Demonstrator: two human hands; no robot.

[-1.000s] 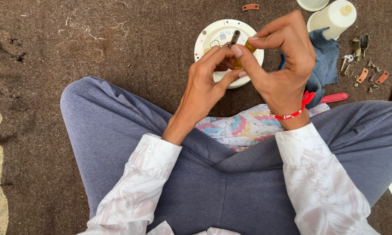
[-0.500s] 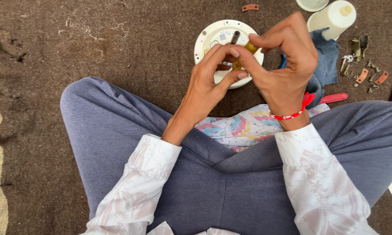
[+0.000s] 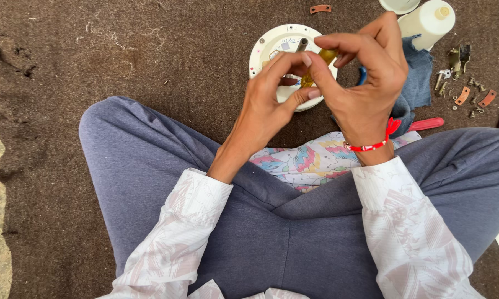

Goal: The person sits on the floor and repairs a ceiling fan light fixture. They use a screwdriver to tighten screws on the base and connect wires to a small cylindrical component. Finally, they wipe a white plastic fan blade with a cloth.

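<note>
Two hands raised together above the lap; left hand (image 3: 266,97) and right hand (image 3: 363,83) both pinch one small yellow-brown part (image 3: 314,69) between fingertips, held over one round white disc (image 3: 285,50) on the brown floor mat (image 3: 122,55); one white bottle (image 3: 426,22), one blue cloth (image 3: 415,77), two copper clips (image 3: 475,97) lie right.

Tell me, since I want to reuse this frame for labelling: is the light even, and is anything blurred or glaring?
Head view: soft, even daylight, only faint shadows on the brown felt mat; the left hand and right hand are sharp; the small yellowish part between them is mostly hidden; no glare on the round white plastic disc.
</note>
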